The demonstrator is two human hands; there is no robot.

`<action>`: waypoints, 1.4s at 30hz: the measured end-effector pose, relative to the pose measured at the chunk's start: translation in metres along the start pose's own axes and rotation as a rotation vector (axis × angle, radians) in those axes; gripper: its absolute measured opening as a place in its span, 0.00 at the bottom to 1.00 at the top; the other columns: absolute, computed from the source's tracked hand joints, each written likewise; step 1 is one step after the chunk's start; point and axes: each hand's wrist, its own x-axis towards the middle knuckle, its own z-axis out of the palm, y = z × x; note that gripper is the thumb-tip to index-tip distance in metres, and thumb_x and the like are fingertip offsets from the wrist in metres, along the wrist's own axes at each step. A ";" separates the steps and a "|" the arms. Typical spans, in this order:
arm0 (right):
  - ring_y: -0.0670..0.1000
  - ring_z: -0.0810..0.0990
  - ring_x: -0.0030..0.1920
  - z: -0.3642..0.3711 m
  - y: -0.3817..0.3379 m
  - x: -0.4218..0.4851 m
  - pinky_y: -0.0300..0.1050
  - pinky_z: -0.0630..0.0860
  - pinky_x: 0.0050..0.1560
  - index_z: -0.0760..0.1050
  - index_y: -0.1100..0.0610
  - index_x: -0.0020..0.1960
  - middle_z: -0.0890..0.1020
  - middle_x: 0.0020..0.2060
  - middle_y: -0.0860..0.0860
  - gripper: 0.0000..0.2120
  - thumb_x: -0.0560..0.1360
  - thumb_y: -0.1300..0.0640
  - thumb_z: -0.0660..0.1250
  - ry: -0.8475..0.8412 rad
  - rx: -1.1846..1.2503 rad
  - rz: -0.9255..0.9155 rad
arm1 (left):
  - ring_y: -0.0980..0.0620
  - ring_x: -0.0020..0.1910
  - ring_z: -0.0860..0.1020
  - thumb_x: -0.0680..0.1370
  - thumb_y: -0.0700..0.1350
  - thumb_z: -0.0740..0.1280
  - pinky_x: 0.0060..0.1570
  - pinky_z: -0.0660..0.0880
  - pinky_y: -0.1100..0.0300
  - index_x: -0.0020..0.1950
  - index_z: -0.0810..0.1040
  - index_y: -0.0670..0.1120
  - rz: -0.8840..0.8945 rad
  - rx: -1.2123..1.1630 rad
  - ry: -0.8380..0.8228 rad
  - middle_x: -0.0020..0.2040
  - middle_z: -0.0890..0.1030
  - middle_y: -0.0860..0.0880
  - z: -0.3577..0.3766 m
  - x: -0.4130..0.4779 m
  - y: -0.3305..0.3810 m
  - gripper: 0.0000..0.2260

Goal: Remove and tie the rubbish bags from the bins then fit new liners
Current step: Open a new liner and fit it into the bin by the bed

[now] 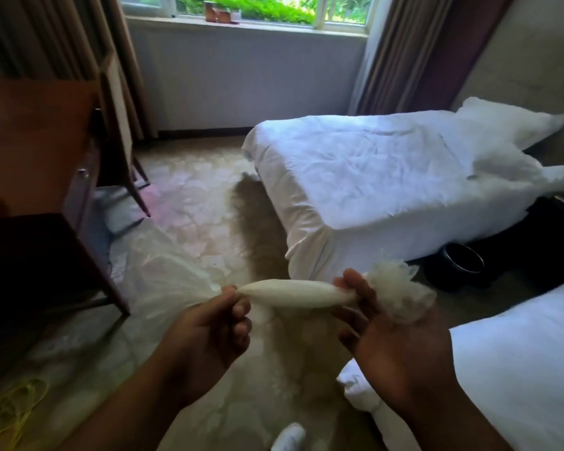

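Dark wood desk (46, 190): far left, its legs on the patterned carpet.
Bag body (163, 281): translucent plastic, slumped on the floor just beside the desk leg, low and to the left of both hands.
Left hand (209, 330): fingers curled round the end of the neck where it leaves the bag body.
Twisted neck (297, 292): wound into a tight white rope, its long axis nearly level and running left to right between the two hands (taut, by the look of it).
Right hand (394, 330): palm up, thumb and fingers pinching the rope's other end.
Frilled mouth (401, 288): the loose tail fans out past the right thumb, up and to the right.
Knot, as a judgement: the tail lies on the right hand's side, so that hand is nearer to loop it back over the rope while the left anchors.
Dark round bin (463, 265): on the floor between two white beds, well apart from the hands.
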 end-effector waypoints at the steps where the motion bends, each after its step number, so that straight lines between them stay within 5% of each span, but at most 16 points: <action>1: 0.55 0.82 0.48 -0.011 -0.006 0.015 0.53 0.70 0.50 0.83 0.56 0.60 0.81 0.64 0.55 0.46 0.45 0.38 0.80 -0.034 0.037 0.012 | 0.54 0.29 0.69 0.78 0.44 0.62 0.30 0.68 0.63 0.47 0.71 0.50 -0.011 0.004 -0.001 0.35 0.70 0.50 0.005 0.019 0.004 0.01; 5: 0.52 0.82 0.44 -0.030 -0.031 0.081 0.45 0.76 0.44 0.85 0.55 0.57 0.83 0.59 0.53 0.35 0.51 0.45 0.79 -0.065 0.065 -0.049 | 0.54 0.29 0.71 0.76 0.45 0.64 0.28 0.67 0.64 0.51 0.75 0.49 0.012 0.061 0.090 0.35 0.73 0.50 0.028 0.092 0.026 0.05; 8: 0.48 0.77 0.37 -0.019 -0.055 0.130 0.39 0.73 0.38 0.88 0.53 0.46 0.85 0.46 0.51 0.10 0.69 0.54 0.70 0.019 -0.027 -0.079 | 0.54 0.29 0.71 0.78 0.46 0.63 0.27 0.68 0.64 0.58 0.77 0.47 0.043 0.094 0.163 0.35 0.75 0.49 0.045 0.138 0.048 0.10; 11: 0.50 0.76 0.37 -0.025 -0.082 0.176 0.43 0.70 0.39 0.87 0.53 0.40 0.84 0.38 0.52 0.12 0.75 0.57 0.66 0.063 -0.067 -0.170 | 0.54 0.30 0.72 0.80 0.49 0.62 0.26 0.69 0.65 0.62 0.78 0.46 0.020 0.120 0.172 0.35 0.76 0.48 0.064 0.180 0.064 0.13; 12: 0.51 0.80 0.38 -0.022 -0.093 0.187 0.43 0.74 0.39 0.88 0.52 0.41 0.85 0.40 0.52 0.06 0.68 0.51 0.74 0.091 -0.087 -0.168 | 0.53 0.30 0.72 0.80 0.51 0.62 0.27 0.69 0.64 0.61 0.79 0.45 -0.013 0.143 0.168 0.35 0.77 0.48 0.073 0.193 0.069 0.15; 14: 0.51 0.85 0.43 -0.034 -0.115 0.208 0.42 0.80 0.40 0.88 0.52 0.44 0.87 0.46 0.51 0.29 0.46 0.41 0.85 0.096 -0.128 -0.223 | 0.51 0.31 0.74 0.80 0.58 0.60 0.32 0.69 0.60 0.60 0.79 0.43 -0.116 0.237 0.148 0.38 0.80 0.45 0.095 0.217 0.076 0.21; 16: 0.53 0.86 0.48 -0.046 -0.140 0.224 0.42 0.81 0.44 0.88 0.51 0.46 0.87 0.50 0.52 0.38 0.39 0.36 0.85 0.175 -0.186 -0.292 | 0.49 0.32 0.76 0.80 0.62 0.58 0.34 0.68 0.58 0.58 0.80 0.41 -0.195 0.376 0.108 0.40 0.82 0.42 0.121 0.241 0.082 0.26; 18: 0.53 0.86 0.52 -0.063 -0.169 0.236 0.45 0.80 0.49 0.87 0.48 0.47 0.87 0.52 0.51 0.35 0.44 0.32 0.83 0.189 -0.264 -0.364 | 0.48 0.33 0.76 0.80 0.60 0.59 0.33 0.69 0.58 0.56 0.81 0.39 -0.186 0.527 0.089 0.41 0.83 0.41 0.149 0.270 0.085 0.25; 20: 0.55 0.85 0.54 -0.077 -0.190 0.245 0.48 0.79 0.54 0.87 0.47 0.48 0.87 0.52 0.51 0.18 0.63 0.38 0.79 0.246 -0.306 -0.433 | 0.47 0.34 0.78 0.80 0.57 0.61 0.36 0.71 0.56 0.52 0.82 0.40 -0.061 0.676 0.076 0.39 0.83 0.42 0.173 0.297 0.085 0.22; 21: 0.55 0.85 0.55 -0.088 -0.201 0.250 0.51 0.78 0.56 0.87 0.47 0.48 0.86 0.52 0.51 0.06 0.74 0.48 0.72 0.250 -0.298 -0.452 | 0.47 0.34 0.78 0.80 0.57 0.61 0.38 0.72 0.54 0.50 0.83 0.41 0.018 0.757 0.050 0.38 0.83 0.44 0.188 0.313 0.084 0.20; 24: 0.55 0.85 0.53 -0.111 -0.230 0.269 0.52 0.77 0.57 0.87 0.47 0.48 0.86 0.53 0.53 0.20 0.82 0.64 0.60 0.333 -0.372 -0.507 | 0.56 0.32 0.78 0.78 0.56 0.62 0.37 0.72 0.57 0.45 0.82 0.44 0.284 0.980 -0.062 0.33 0.82 0.51 0.238 0.365 0.084 0.17; 28: 0.56 0.85 0.53 -0.140 -0.273 0.301 0.47 0.79 0.53 0.87 0.48 0.48 0.86 0.54 0.54 0.06 0.76 0.52 0.71 0.439 -0.400 -0.563 | 0.63 0.43 0.77 0.77 0.61 0.65 0.39 0.72 0.70 0.49 0.78 0.57 0.609 1.190 -0.296 0.44 0.79 0.63 0.294 0.447 0.076 0.10; 29: 0.56 0.85 0.53 -0.147 -0.286 0.309 0.46 0.80 0.53 0.87 0.49 0.49 0.85 0.54 0.55 0.12 0.69 0.44 0.76 0.474 -0.404 -0.573 | 0.65 0.49 0.76 0.74 0.66 0.65 0.43 0.71 0.73 0.53 0.76 0.61 0.649 1.261 -0.389 0.49 0.77 0.67 0.306 0.469 0.073 0.14; 32: 0.55 0.86 0.51 -0.166 -0.320 0.322 0.46 0.80 0.51 0.87 0.50 0.50 0.85 0.54 0.56 0.27 0.56 0.36 0.80 0.516 -0.383 -0.590 | 0.70 0.64 0.66 0.67 0.76 0.63 0.59 0.65 0.72 0.69 0.66 0.67 0.648 1.459 -0.628 0.65 0.67 0.73 0.341 0.528 0.062 0.33; 35: 0.56 0.85 0.50 -0.187 -0.353 0.331 0.45 0.81 0.49 0.86 0.53 0.51 0.86 0.52 0.57 0.32 0.52 0.37 0.83 0.542 -0.278 -0.663 | 0.64 0.63 0.71 0.73 0.72 0.60 0.61 0.69 0.64 0.72 0.65 0.64 0.567 1.487 -0.813 0.66 0.72 0.67 0.380 0.580 0.045 0.29; 42: 0.57 0.86 0.45 -0.255 -0.408 0.331 0.44 0.83 0.42 0.83 0.49 0.36 0.86 0.46 0.57 0.03 0.67 0.52 0.75 0.806 -0.001 -0.771 | 0.61 0.39 0.80 0.78 0.58 0.55 0.37 0.74 0.69 0.53 0.76 0.57 0.372 1.325 -1.027 0.40 0.80 0.65 0.458 0.642 -0.017 0.13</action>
